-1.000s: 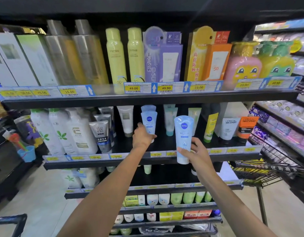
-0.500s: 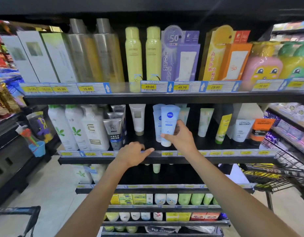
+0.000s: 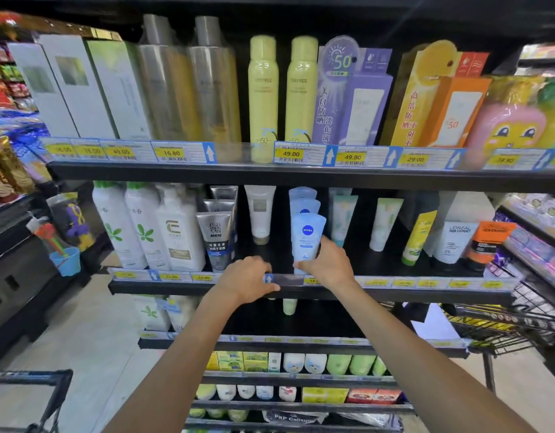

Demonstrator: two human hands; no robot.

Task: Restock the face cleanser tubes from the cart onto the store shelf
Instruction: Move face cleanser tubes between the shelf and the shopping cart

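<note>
A pale blue Nivea cleanser tube (image 3: 308, 234) stands cap-down at the front of the middle shelf (image 3: 394, 270), in line with two more blue tubes (image 3: 303, 203) behind it. My right hand (image 3: 329, 264) grips the front tube's lower part from the right, thumb across its front. My left hand (image 3: 248, 278) holds the shelf's front edge just left of the tube, fingers curled on top and thumb along the price rail. The wire cart (image 3: 504, 326) sits low at the right; what it holds is hidden.
Grey men's tubes (image 3: 215, 237) and a white tube (image 3: 260, 214) stand left of the Nivea row, green-tipped tubes (image 3: 343, 218) to its right. An upper shelf with spray cans (image 3: 263, 98) hangs overhead. Another cart's frame (image 3: 29, 382) shows at lower left.
My right hand carried the tube up from below shelf level and set it at the front of the Nivea row. My left hand left the row and dropped to the shelf's front edge.
</note>
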